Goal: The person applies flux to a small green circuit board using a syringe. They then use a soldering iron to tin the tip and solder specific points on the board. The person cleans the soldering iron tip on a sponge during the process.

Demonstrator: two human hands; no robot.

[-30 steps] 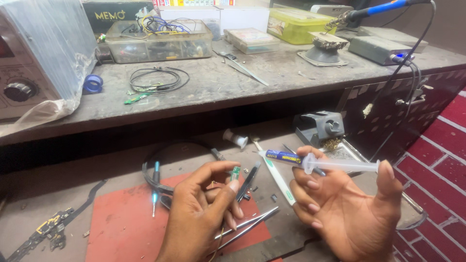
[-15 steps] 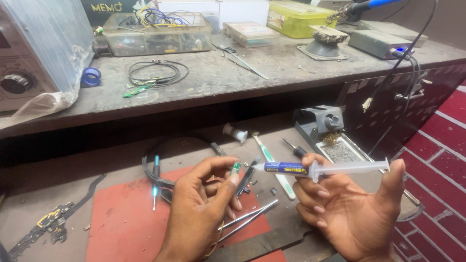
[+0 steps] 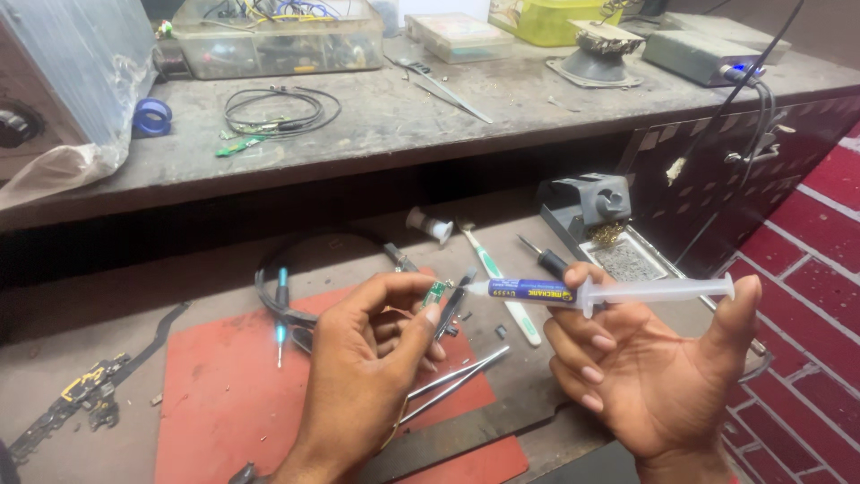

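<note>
Syringe lowered since the earlier frame; tip now just beside the held board.

Right hand [image 3: 658,376] grips a syringe [image 3: 609,291], thumb on the plunger end, other fingers loosely spread. Left hand [image 3: 372,358] pinches a small green circuit board [image 3: 436,292] and tweezers [image 3: 452,381] above the red mat [image 3: 224,394], near the tabletop [image 3: 90,341] front edge; open room lies left.

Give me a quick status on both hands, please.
Left hand pinching small green circuit board. Right hand holding syringe, thumb on plunger, tip at board. Nothing between them.
</note>
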